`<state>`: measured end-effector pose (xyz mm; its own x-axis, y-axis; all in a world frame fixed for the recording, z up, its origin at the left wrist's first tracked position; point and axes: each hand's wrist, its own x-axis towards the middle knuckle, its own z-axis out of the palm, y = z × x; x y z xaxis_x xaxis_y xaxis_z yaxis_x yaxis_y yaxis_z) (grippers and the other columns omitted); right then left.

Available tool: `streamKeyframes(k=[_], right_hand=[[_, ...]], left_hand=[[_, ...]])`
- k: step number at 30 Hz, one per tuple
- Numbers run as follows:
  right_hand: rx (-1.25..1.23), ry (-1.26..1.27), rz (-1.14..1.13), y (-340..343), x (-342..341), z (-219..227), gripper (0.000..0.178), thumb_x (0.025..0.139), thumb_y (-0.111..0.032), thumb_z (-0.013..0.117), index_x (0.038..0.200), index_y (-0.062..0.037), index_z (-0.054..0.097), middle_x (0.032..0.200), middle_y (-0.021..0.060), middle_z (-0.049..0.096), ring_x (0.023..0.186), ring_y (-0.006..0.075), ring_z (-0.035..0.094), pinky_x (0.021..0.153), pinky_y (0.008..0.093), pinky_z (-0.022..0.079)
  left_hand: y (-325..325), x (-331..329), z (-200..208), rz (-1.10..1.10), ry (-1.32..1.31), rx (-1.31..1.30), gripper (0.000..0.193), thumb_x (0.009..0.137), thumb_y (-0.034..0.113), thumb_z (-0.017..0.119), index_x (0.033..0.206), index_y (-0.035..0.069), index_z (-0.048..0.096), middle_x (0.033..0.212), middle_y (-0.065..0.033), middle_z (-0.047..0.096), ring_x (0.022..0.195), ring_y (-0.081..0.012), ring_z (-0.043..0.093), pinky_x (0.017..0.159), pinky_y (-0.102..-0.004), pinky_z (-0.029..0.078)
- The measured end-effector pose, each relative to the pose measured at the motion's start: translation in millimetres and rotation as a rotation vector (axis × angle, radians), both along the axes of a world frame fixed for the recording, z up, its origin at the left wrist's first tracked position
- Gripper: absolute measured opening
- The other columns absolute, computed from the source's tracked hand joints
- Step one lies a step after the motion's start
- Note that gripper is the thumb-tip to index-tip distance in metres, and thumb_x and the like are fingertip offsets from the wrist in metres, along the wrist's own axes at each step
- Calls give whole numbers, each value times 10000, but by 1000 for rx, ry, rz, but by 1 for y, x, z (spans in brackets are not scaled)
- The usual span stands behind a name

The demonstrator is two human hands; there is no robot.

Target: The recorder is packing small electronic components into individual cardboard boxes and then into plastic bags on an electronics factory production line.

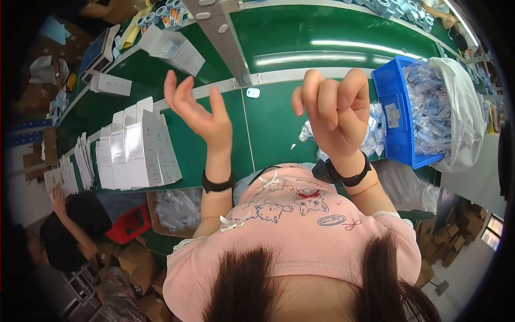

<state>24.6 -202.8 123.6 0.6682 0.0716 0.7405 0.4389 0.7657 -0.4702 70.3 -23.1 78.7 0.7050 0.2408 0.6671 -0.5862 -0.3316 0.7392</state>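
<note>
My left hand (pixel 201 115) is raised over the green table (pixel 273 118), fingers apart and holding nothing. It is nearest to an open white box (pixel 185 56) with clear-wrapped contents and a row of standing white boxes (pixel 137 147). To the right, my right hand (pixel 338 110) is also raised, its fingers curled in toward the palm with nothing showing in them. Behind that hand lie several clear plastic packets (pixel 374 137), partly hidden by it. A small white tag-like piece (pixel 253 93) rests on the table between my hands.
A blue bin (pixel 394 112) full of clear packets (pixel 429 107) stands at the right, a white sack (pixel 458 115) against it. A metal post (pixel 222 37) rises at the table's far edge. Below the left side are a carton (pixel 171 212) and a red crate (pixel 129 225). Another person's arm (pixel 70 220) reaches in at far left.
</note>
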Motion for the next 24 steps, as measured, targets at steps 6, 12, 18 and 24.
streamKeyframes(k=[6,12,18,24], right_hand=[[-40,214,-95,31,-21,21,199,800,-175,527,933,-100,398,875,75,432,854,208,434,766,370,398],[-54,249,-145,46,-39,29,219,785,-109,548,939,-63,399,910,75,423,888,174,425,827,345,382],[-46,255,-164,49,-46,31,206,795,-113,548,933,-59,404,918,71,428,887,162,423,835,323,368],[-57,306,-136,50,-48,30,189,811,-136,539,927,-57,412,925,64,436,880,148,419,834,296,355]], left_hand=[[-20,-54,59,-450,-96,-122,463,711,102,648,1090,10,397,1207,-205,345,1128,-274,360,918,-379,318],[-33,-75,81,-781,13,-152,610,688,291,698,1130,48,356,1264,-208,316,1050,-206,387,883,-350,324],[-34,-81,82,-785,76,-175,635,680,306,700,1142,42,354,1276,-197,309,1017,-174,374,880,-319,295],[-33,-77,81,-786,-13,-93,556,692,205,644,1131,18,360,1213,-193,293,950,-186,380,815,-322,332]])
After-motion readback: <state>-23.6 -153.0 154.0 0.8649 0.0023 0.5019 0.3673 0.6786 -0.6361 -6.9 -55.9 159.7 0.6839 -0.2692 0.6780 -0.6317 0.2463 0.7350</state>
